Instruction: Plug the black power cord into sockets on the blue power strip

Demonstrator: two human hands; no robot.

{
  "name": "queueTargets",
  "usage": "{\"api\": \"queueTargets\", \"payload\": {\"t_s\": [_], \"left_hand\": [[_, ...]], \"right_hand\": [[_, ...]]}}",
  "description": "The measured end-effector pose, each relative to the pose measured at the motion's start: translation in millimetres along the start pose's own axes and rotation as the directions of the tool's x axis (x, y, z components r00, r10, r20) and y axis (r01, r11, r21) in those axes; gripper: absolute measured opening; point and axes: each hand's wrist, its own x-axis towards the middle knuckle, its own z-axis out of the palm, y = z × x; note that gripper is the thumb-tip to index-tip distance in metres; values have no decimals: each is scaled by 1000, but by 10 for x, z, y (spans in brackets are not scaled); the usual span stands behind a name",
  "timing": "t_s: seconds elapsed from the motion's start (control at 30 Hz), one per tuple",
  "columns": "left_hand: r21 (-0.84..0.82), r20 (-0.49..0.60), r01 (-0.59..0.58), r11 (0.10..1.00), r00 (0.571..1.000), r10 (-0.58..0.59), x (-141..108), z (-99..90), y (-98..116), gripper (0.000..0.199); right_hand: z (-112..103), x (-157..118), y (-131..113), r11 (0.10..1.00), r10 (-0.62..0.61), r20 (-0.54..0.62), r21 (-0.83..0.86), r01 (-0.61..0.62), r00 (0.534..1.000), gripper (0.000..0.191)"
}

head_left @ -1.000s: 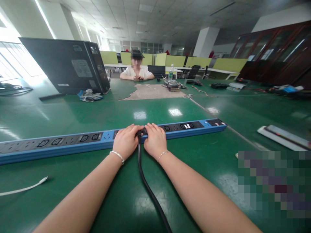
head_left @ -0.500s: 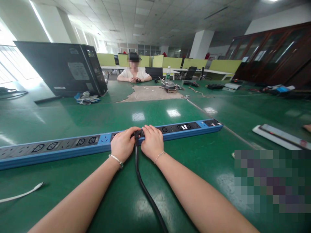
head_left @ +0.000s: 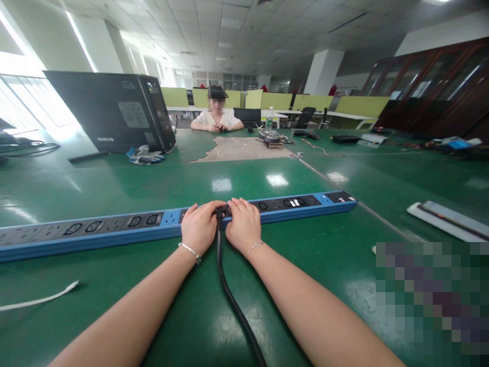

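Note:
A long blue power strip with black socket panels lies slantwise across the green tabletop. At its middle, a black plug meets the strip's top; the contact itself is mostly hidden. My left hand is closed on the plug, thumb and forefinger at its side, the other fingers over the strip. My right hand wraps over the strip just right of the plug, fingertips on the far edge. From the plug a thick black cable runs down between my forearms toward the bottom edge.
A black computer case stands at back left, with work gloves before it. Across the table sits a person. Small parts and a bottle lie beyond. A white cable is left, a white bar right.
The whole view has shifted slightly, so everything sits a little farther right. My hands keep their place at the plug and strip.

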Motion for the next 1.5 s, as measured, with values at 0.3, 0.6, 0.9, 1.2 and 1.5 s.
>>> {"api": "queueTargets", "payload": {"t_s": [0.3,0.6,0.9,1.2,1.5], "left_hand": [[-176,-157,14,984,987,-42,36,-60,9,24],[-323,-327,7,946,938,-119,179,-619,-109,31],[-274,199,217,937,966,-165,17,-915,-998,45],[-292,259,281,914,943,-207,26,-846,-986,50],[-207,301,230,951,940,-162,2,-815,-1112,49]], "right_hand": [[0,-4,-4,1000,-4,-1,-12,4,1000,48],[-24,6,7,999,-13,49,-38,15,999,50],[-11,4,25,999,-11,32,-36,13,999,50],[-20,11,23,1000,-5,35,-30,6,999,52],[-27,9,15,999,1,48,-35,1,999,52]]}}
